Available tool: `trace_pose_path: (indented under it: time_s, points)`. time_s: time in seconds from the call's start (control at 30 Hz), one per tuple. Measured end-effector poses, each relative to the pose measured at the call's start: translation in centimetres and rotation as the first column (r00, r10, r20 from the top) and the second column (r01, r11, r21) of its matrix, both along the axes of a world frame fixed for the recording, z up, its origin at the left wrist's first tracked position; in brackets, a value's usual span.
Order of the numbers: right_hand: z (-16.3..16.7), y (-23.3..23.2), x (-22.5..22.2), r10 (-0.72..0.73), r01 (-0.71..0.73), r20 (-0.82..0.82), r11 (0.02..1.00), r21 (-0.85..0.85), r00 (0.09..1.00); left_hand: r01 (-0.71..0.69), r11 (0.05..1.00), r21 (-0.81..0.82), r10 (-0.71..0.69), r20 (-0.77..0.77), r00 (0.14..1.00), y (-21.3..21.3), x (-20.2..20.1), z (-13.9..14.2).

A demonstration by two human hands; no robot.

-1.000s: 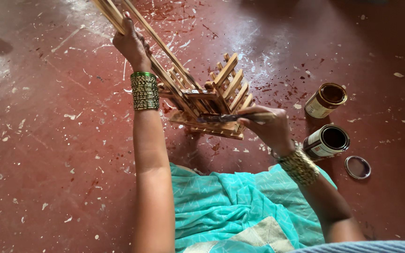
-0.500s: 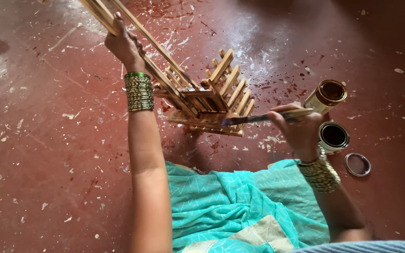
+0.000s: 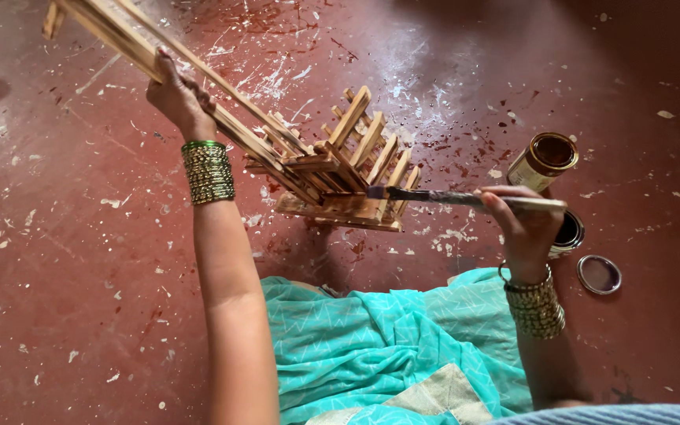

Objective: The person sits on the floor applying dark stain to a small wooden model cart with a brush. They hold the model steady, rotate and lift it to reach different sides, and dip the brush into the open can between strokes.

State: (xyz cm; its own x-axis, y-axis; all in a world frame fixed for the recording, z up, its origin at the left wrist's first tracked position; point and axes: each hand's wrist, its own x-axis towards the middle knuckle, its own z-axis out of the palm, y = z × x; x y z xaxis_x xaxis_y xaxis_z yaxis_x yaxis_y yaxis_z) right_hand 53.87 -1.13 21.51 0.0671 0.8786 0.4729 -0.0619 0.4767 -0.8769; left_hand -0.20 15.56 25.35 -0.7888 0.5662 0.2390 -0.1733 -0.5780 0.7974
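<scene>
Your bangles (image 3: 208, 171) are green and gold, and your cloth (image 3: 387, 346) is turquoise with a pale zigzag. The floor (image 3: 64, 299) is dark red, flecked white; the wooden rack (image 3: 332, 169) is light brown.

Both forearms are seen bare; a stack of green and gold bangles (image 3: 208, 171) is worn on the left wrist, gold bangles (image 3: 534, 303) on the right, and a turquoise zigzag-printed garment (image 3: 387, 346) with a pale patch is draped over the lap

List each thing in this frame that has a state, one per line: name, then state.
Left hand: gripping the wooden frame's long slats.
Right hand: holding the paintbrush.
Wooden frame: tilted, lower end on the floor.
Paintbrush: level, bristles touching frame.
Upper tin: open.
Lower tin: open.
Lid: flat on floor.
</scene>
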Motion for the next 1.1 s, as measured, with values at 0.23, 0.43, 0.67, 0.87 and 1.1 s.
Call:
trace_pose_path:
  time_s: [0.23, 0.43, 0.67, 0.87, 1.1]
  points:
    - [-6.5, -1.8, 3.3, -0.018, -0.022, -0.421, 0.996, -0.090, 0.907, -0.100, 0.993, -0.061, 0.099, -0.021, 0.995, -2.3, -3.1, -0.8]
    - [-8.1, -6.0, 7.5, -0.447, 0.432, 0.095, 0.890, 0.143, 0.889, -0.164, 0.984, -0.069, 0.158, -0.084, 0.984, -2.0, -5.3, -2.1]
    - [-5.8, -8.5, 11.9, -0.714, 0.667, 0.378, 0.694, 0.272, 0.590, -0.118, 0.993, -0.001, 0.112, -0.324, 0.940, -1.8, -8.0, -4.0]
    - [-5.5, -8.3, 12.5, -0.709, 0.682, 0.522, 0.671, 0.292, 0.474, 0.158, 0.985, 0.065, -0.166, 0.132, 0.977, -1.1, -7.9, -4.1]
    - [-7.5, -5.6, 13.0, -0.660, 0.670, 0.581, 0.700, 0.246, 0.477, 0.050, 0.999, -0.002, -0.049, 0.190, 0.981, 0.7, -5.4, -4.7]
